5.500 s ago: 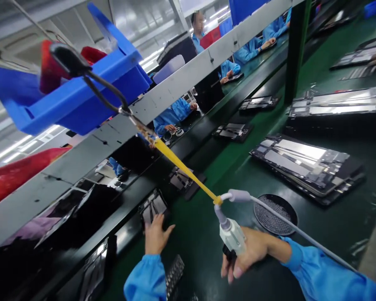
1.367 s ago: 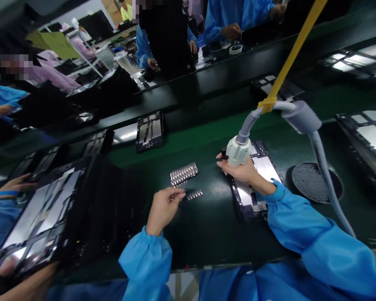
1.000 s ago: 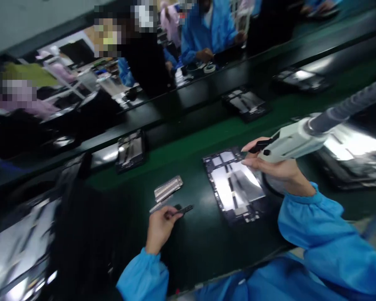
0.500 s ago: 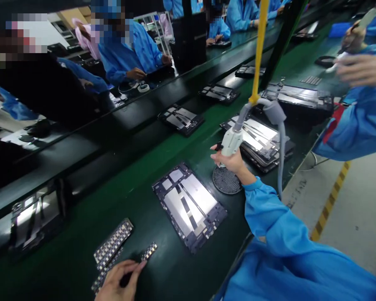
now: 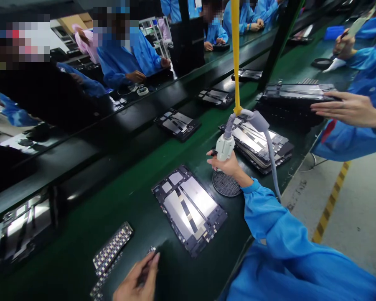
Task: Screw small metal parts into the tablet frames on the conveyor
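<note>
My left hand [image 5: 138, 278] pinches a small circuit board strip [image 5: 151, 249] between thumb and fingertips; most of the strip is hidden by the fingers. Left of it, more checkered circuit board strips [image 5: 113, 247] lie on the green work surface. My right hand [image 5: 229, 164] is wrapped around a white electric screwdriver [image 5: 224, 146], held upright with its tip down over a round, dimpled black tray [image 5: 227, 184]. The tip itself is hidden. Between my hands, an opened tablet [image 5: 189, 209] lies flat, its silver inner plates facing up.
A yellow strap [image 5: 235, 58] and grey cable [image 5: 271, 154] hang by the screwdriver. A tablet stack [image 5: 263, 144] stands behind my right hand. More tablets [image 5: 177, 123] lie along the belt. At right, a co-worker's hand [image 5: 347, 109] touches another tablet stack [image 5: 297, 94].
My left hand has moved right with the strip, away from the other strips. My right hand and screwdriver have shifted slightly left and down. The co-worker's hand has come down onto the far stack.
</note>
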`<state>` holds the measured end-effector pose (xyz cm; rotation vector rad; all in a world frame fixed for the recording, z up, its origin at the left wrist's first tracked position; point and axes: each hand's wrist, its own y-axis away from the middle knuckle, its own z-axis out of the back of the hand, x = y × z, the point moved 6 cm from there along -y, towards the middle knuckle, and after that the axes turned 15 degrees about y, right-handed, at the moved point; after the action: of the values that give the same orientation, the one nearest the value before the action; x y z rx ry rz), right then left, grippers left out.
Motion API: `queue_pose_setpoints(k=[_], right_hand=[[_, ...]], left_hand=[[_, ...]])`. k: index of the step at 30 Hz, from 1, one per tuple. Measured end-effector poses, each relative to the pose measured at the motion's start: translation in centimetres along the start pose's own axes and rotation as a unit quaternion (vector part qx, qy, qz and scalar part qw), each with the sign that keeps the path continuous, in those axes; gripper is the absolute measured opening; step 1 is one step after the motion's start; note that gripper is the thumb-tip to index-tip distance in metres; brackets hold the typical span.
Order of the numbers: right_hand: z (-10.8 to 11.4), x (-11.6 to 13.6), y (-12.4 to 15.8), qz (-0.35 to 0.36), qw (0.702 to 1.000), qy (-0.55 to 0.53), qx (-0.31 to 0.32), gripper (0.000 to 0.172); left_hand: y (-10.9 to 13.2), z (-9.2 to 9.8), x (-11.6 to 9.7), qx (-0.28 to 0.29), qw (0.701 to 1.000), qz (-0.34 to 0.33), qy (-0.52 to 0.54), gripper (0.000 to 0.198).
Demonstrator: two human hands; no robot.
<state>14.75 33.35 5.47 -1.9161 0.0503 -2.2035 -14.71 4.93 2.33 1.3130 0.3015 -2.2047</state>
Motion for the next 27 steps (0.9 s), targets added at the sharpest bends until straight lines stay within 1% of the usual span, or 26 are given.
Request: queue_pose_setpoints(k=[1,4,6,8,10,11,13,15,17,20,22,24,27], right_hand=[[0.0,0.3,0.1,0.003,1.000,0.004,-0.002,0.030],[-0.2,2.3,1.0,0.024,1.000,-0.006,-0.017,0.031],[-1.3,4.3,1.7,0.052,0.998,-0.029,-0.010,0.027],[-3.7,6.2,2.5,0.074,0.996,-0.047,0.036,0.024],[-7.3,7.5,3.4,0.070,0.990,-0.048,0.114,0.024],[-9.2,7.8,3.9,0.062,0.985,-0.045,0.153,0.025],[-12.9,7.9,4.4,0.044,0.976,-0.041,0.210,0.026],[-15.7,7.4,4.4,0.038,0.971,-0.036,0.233,0.025],[-17.4,6.7,4.2,0.044,0.969,-0.032,0.243,0.023],[-18.4,5.7,3.9,0.049,0.969,-0.031,0.241,0.022],[-18.5,5.3,3.9,0.047,0.969,-0.031,0.241,0.022],[-18.6,5.3,4.0,0.045,0.968,-0.029,0.245,0.022],[-18.6,5.3,4.0,0.035,0.969,-0.025,0.243,0.023]], left_hand=[[-0.4,-1.3,-0.6,0.015,1.000,-0.018,-0.011,0.043],[-1.3,-5.0,-3.0,0.021,0.995,-0.091,-0.038,0.029],[-2.0,-7.2,-4.2,0.034,0.991,-0.125,-0.040,0.024],[-2.6,-8.6,-4.7,0.045,0.990,-0.130,-0.032,0.022],[-2.8,-9.1,-4.9,0.056,0.990,-0.129,-0.020,0.021],[-2.7,-8.9,-4.8,0.057,0.990,-0.129,-0.015,0.022],[-2.2,-7.9,-4.5,0.048,0.991,-0.125,-0.005,0.024],[-1.6,-6.4,-3.9,0.030,0.993,-0.114,0.018,0.025],[-0.9,-4.7,-3.1,0.009,0.994,-0.091,0.055,0.023],[0.1,-2.9,-1.9,-0.025,0.993,-0.048,0.109,0.020],[0.6,-2.2,-1.6,-0.044,0.990,-0.042,0.126,0.018],[1.0,-2.1,-2.0,-0.050,0.988,-0.067,0.132,0.018],[1.4,-2.4,-3.4,-0.040,0.983,-0.126,0.128,0.025]])
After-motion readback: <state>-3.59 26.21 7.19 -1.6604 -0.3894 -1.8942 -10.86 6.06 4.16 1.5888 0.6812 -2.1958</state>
